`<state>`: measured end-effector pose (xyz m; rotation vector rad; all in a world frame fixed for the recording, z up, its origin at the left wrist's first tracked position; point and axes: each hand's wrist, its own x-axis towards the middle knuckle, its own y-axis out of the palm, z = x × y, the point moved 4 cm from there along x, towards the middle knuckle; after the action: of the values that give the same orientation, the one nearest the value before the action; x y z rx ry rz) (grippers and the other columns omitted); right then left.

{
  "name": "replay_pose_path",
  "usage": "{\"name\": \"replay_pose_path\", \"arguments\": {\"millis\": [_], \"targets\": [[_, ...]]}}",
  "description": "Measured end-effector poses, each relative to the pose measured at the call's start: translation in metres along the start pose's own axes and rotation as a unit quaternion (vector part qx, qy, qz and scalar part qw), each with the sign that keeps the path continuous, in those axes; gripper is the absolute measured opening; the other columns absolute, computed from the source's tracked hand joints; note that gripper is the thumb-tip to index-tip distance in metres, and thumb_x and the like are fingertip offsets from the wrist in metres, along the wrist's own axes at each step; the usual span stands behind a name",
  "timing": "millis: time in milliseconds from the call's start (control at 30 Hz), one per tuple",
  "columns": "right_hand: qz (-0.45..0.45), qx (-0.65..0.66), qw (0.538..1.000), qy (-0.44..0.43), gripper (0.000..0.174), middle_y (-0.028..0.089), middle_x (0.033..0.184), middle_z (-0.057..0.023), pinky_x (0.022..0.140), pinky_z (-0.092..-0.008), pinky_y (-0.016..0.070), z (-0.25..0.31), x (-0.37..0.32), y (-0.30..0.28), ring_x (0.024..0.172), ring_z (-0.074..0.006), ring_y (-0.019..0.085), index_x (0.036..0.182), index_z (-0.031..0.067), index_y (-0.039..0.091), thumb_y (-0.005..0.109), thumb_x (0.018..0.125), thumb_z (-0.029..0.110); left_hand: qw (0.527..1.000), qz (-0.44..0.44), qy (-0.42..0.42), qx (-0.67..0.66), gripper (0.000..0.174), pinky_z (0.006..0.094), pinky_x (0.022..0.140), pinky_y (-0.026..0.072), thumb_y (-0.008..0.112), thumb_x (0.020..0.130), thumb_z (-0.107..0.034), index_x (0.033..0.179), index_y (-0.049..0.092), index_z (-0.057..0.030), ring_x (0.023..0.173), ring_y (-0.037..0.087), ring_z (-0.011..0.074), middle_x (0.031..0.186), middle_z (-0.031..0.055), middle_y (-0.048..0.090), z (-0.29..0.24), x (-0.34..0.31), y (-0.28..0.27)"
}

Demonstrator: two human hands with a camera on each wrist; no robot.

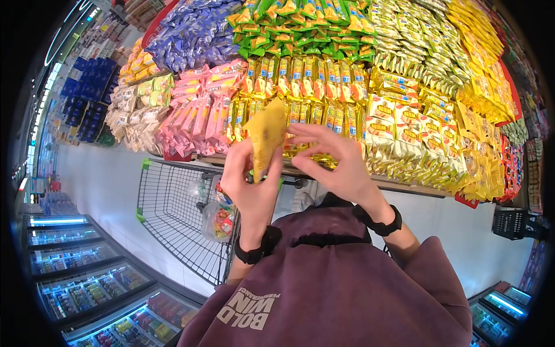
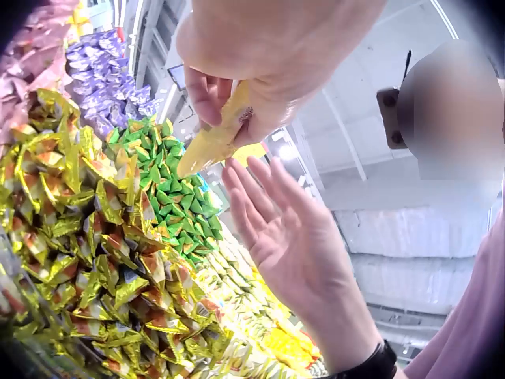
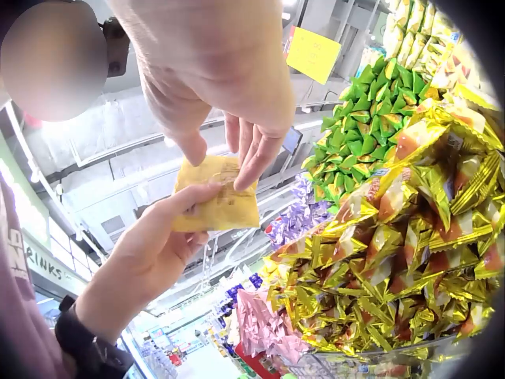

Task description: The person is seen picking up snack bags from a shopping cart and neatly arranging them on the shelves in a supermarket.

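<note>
My left hand (image 1: pixel 250 176) pinches a small yellow snack packet (image 1: pixel 267 136) between thumb and fingers, held up in front of the shelf display. The right wrist view shows the packet (image 3: pixel 229 212) with print on its face and the left thumb lying across it. Close to the packet's right side is my right hand (image 1: pixel 341 159), its fingers extended and spread. In the left wrist view the right hand's palm (image 2: pixel 288 249) faces the packet, fingertips right by its lower edge.
Gold-wrapped snacks (image 1: pixel 300 81) fill the display ahead, with pink packets (image 1: pixel 199 110) to the left and green ones (image 1: pixel 300 29) behind. A wire shopping cart (image 1: pixel 173 211) with a plastic bag (image 1: pixel 218 221) stands at front left. Freezers (image 1: pixel 87 277) line the lower left; a black basket (image 1: pixel 509 224) is at right.
</note>
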<state>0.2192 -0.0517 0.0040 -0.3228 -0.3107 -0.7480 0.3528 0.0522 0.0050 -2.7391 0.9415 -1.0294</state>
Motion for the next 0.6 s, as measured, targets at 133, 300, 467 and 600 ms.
{"name": "replay_pose_path", "arguments": {"millis": [133, 300, 467, 600], "targets": [[0.001, 0.089, 0.996, 0.027, 0.059, 0.066, 0.114, -0.0127, 0.084, -0.0305, 0.0549, -0.002, -0.005, 0.012, 0.098, -0.0164, 0.067, 0.136, -0.0008, 0.049, 0.075, 0.086, 0.018, 0.986, 0.042, 0.147, 0.059, 0.053, 0.0330, 0.079, 0.0524, 0.082, 0.066, -0.004, 0.116, 0.066, -0.0020, 0.091, 0.064, 0.0235, 0.114, 0.0128, 0.065, -0.019, 0.000, 0.007], [-0.034, 0.239, 0.961, 0.136, 0.041, 0.065, 0.113, -0.0072, 0.086, -0.0282, 0.0525, -0.017, -0.010, 0.011, 0.100, -0.0108, 0.062, 0.130, -0.0005, 0.051, 0.065, 0.096, 0.018, 0.979, 0.126, 0.149, 0.051, 0.047, 0.0320, 0.082, 0.0473, 0.081, 0.066, -0.008, 0.111, 0.071, -0.0058, 0.092, 0.060, 0.0226, 0.124, 0.0091, 0.064, -0.027, -0.005, 0.008], [-0.051, 0.236, 0.963, 0.123, 0.039, 0.062, 0.120, -0.0074, 0.090, -0.0283, 0.0493, -0.017, -0.010, 0.005, 0.107, -0.0111, 0.059, 0.134, 0.0009, 0.045, 0.057, 0.100, 0.014, 0.981, 0.054, 0.166, 0.087, 0.038, 0.0311, 0.082, 0.0479, 0.081, 0.069, -0.001, 0.106, 0.070, -0.0036, 0.095, 0.061, 0.0211, 0.114, 0.0080, 0.067, -0.016, -0.004, 0.004], [-0.066, 0.252, 0.958, 0.116, 0.039, 0.059, 0.123, -0.0082, 0.091, -0.0286, 0.0485, -0.017, -0.009, 0.006, 0.109, -0.0111, 0.057, 0.135, 0.0012, 0.041, 0.056, 0.100, 0.013, 0.996, 0.032, -0.019, -0.078, 0.042, 0.0279, 0.082, 0.0499, 0.080, 0.075, 0.000, 0.113, 0.063, 0.0000, 0.096, 0.063, 0.0176, 0.108, 0.0094, 0.068, 0.000, -0.003, 0.006]]}}
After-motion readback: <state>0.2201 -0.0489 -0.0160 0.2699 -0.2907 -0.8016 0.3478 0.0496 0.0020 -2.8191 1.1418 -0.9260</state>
